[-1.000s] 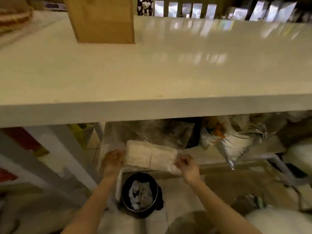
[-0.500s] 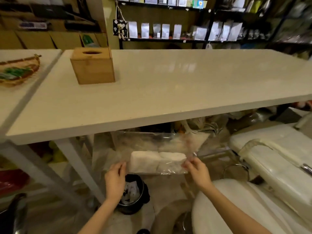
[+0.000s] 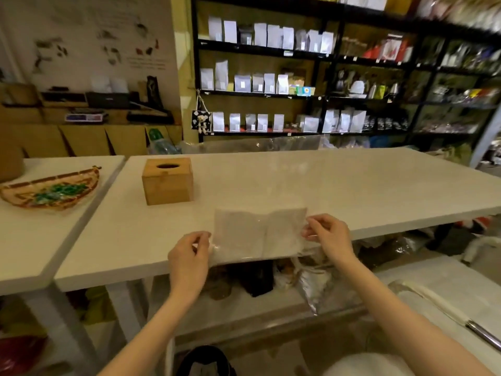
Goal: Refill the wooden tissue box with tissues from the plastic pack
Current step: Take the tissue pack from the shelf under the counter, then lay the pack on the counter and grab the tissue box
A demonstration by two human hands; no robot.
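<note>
A clear plastic pack (image 3: 260,234) with white folded tissues in its lower part hangs upright over the near edge of the white table (image 3: 352,191). My left hand (image 3: 189,253) pinches the pack's left edge and my right hand (image 3: 329,234) pinches its right edge. The pack's empty upper film rises in front of the table. The wooden tissue box (image 3: 167,181), a cube with an oval hole on top, stands on the table to the left and farther back, apart from the pack. No tissue shows at its hole.
A woven tray (image 3: 51,191) with green items lies on a second white table at the left. Bags sit on a lower shelf (image 3: 271,299) under the table. A black bin (image 3: 203,362) stands on the floor. Dark shelves (image 3: 298,93) with pouches line the back wall.
Both hands have lifted the pack from below the table, beside the bin, up to the table's near edge. The camera has tilted up, so the wooden box and the shelves show.
</note>
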